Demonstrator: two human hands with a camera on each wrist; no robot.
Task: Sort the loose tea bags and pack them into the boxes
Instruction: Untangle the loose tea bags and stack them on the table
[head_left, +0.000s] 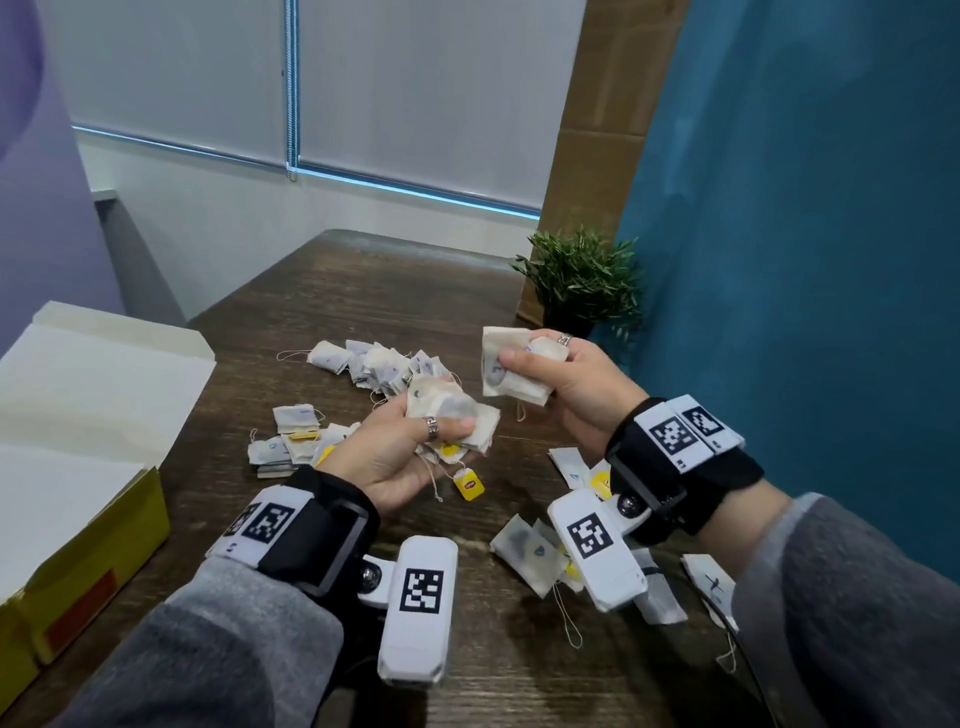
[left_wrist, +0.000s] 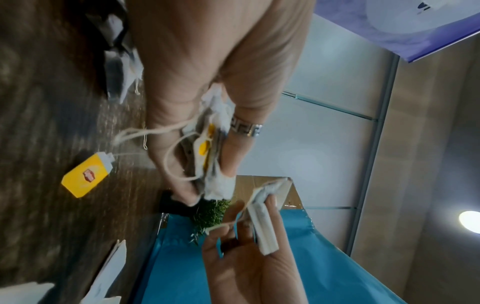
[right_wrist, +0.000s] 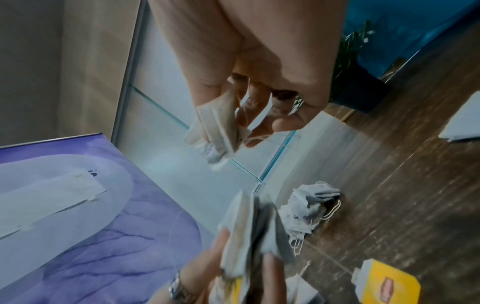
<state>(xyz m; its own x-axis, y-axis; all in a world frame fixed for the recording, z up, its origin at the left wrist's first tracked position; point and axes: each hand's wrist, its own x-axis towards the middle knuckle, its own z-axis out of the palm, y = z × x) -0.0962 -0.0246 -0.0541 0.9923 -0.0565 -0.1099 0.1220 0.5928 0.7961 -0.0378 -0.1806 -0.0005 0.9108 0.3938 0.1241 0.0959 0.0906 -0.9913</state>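
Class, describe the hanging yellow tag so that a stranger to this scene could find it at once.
Start at the dark wooden table and find the left hand raised above it, gripping a bundle of tea bags. Below that hand, a yellow tag hangs on a string. Unlike the other yellow tags, it hangs free with its red logo showing.

My dark wood worktop (head_left: 332, 291) runs toward a window with white roller blinds (head_left: 415, 93) — teal wall (head_left: 805, 208) on my right, a small potted plant (head_left: 582, 280) in the corner.
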